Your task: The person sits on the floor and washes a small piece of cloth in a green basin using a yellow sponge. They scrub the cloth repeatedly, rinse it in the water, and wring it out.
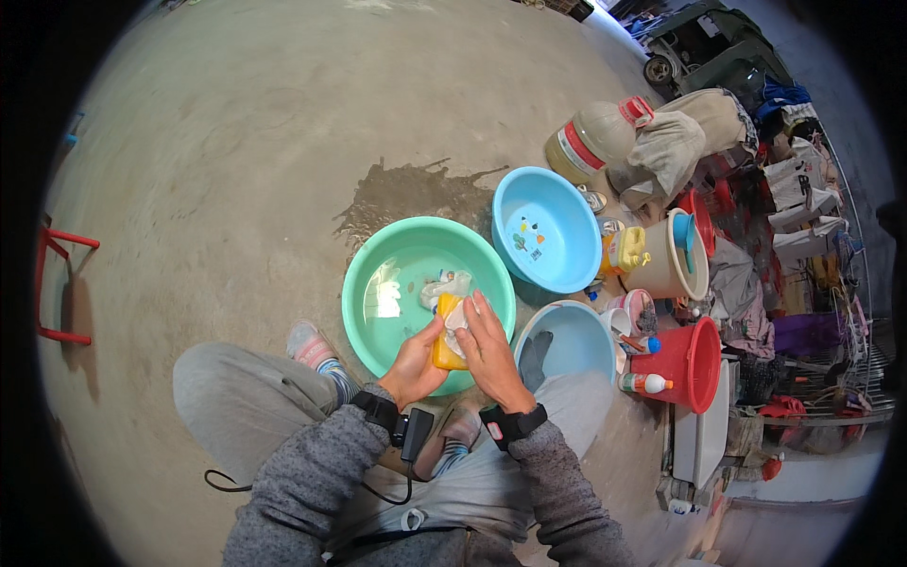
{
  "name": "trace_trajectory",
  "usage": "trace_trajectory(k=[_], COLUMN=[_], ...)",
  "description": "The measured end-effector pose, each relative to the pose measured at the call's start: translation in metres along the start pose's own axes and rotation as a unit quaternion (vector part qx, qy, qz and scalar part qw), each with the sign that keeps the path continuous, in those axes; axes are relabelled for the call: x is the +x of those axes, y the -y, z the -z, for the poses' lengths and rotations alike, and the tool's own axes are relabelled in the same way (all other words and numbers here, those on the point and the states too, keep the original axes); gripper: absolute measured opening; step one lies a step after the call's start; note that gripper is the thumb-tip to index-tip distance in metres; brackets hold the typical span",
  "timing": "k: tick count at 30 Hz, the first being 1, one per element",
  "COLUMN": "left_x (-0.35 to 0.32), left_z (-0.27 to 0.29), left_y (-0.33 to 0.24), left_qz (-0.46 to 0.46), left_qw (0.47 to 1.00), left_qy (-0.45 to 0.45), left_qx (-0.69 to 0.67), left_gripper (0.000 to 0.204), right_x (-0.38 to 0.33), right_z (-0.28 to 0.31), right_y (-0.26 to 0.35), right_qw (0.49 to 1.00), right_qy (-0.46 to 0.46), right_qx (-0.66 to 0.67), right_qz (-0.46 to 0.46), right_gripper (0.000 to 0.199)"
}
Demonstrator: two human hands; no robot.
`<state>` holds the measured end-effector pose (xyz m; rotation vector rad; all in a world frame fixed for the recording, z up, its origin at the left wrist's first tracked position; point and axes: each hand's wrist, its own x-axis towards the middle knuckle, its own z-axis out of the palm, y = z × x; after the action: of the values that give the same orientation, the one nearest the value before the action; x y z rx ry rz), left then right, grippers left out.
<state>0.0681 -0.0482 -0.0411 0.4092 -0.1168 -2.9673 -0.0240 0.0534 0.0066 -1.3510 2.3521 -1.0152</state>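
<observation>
In front of me stands a green basin [357,333] with clear water in it. Over its near right part my left hand [416,367] grips a yellow block-shaped thing [446,354], whose exact kind I cannot make out. My right hand [495,357] lies over its upper right side, fingers long and close together, pressing a white piece [456,319] against it. The right palm is hidden. Just beyond the hands, a clear crumpled plastic thing [452,285] is in the water.
Right of the green basin are a blue basin [505,203] and a pale blue basin [578,331] holding a dark cloth [536,361]. Farther right stand a yellow bottle [624,250], beige bucket [657,269], red bucket [694,364] and large jug [588,142]. Water wets the floor [392,194] behind.
</observation>
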Motion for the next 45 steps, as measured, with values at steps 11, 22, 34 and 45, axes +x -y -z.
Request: trace_trajectory(k=[11, 22, 34, 45], left_x=[0.005, 0.003, -0.004, -0.003], left_z=[0.008, 0.005, 0.000, 0.000], left_y=[0.002, 0.004, 0.001, -0.002], left_qz=[-0.028, -0.019, 0.022, -0.006], left_qw=[0.999, 0.999, 0.999, 0.999], left_qy=[-0.003, -0.016, -0.026, -0.019], left_qx=[0.022, 0.040, 0.029, 0.027], left_gripper=[0.043, 0.043, 0.045, 0.045], right_x=[-0.003, 0.007, 0.017, 0.007], right_z=[0.000, -0.004, 0.005, 0.003], right_y=[0.001, 0.016, -0.042, -0.029], right_qw=[0.997, 0.998, 0.993, 0.986], right_qy=[-0.018, -0.037, -0.101, -0.135], right_qx=[0.068, 0.037, 0.032, -0.004], right_qz=[-0.016, 0.018, -0.057, -0.102], right_gripper=[0.018, 0.013, 0.011, 0.017])
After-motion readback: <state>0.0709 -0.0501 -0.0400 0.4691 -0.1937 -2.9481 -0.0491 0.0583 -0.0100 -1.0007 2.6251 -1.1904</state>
